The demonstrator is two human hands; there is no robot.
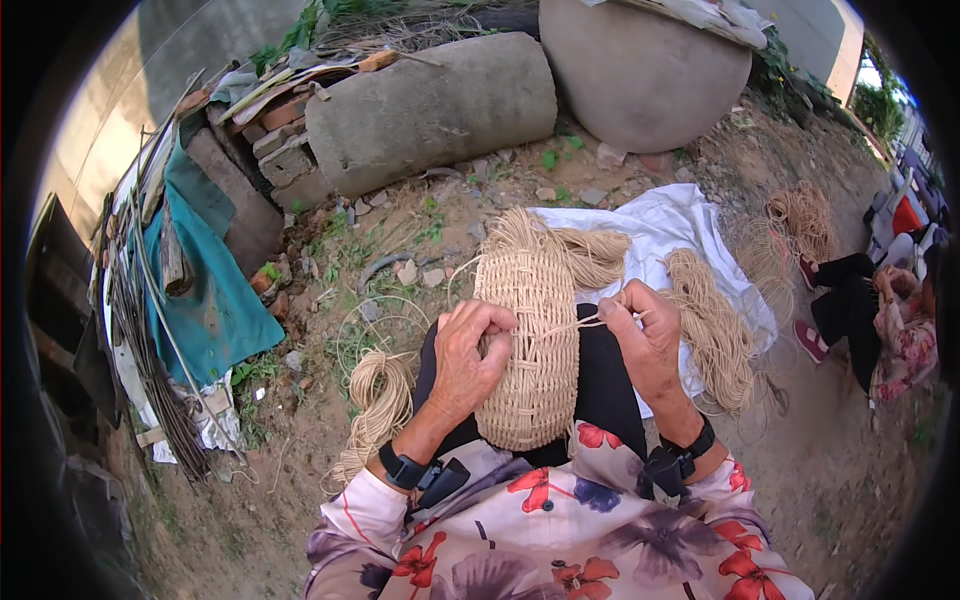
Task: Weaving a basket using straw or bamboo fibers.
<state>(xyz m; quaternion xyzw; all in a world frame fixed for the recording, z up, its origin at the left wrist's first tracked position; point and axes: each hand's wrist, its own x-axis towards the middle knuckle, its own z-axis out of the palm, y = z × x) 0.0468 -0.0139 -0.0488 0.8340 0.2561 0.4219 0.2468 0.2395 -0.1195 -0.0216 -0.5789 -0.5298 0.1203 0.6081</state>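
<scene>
A tan woven straw basket (530,385), long and rounded at the near end, lies across my lap on dark trousers. Loose cord ends bunch at its far end. My left hand (468,355) grips its left side, with curled fingers on the weave and thumb toward the middle. To the right of the basket, my right hand (645,335) pinches a thin straw cord (588,322), which runs taut from the weave. Beside my left leg hangs a looped hank of the same cord (380,390).
A white sheet (655,225) on the right bears cord hanks (712,335). Beyond lie a concrete cylinder (430,110) and a big round vessel (645,75). Teal cloth (205,270) and sticks stand left. Another person (880,310) sits far right, near more cord (803,220).
</scene>
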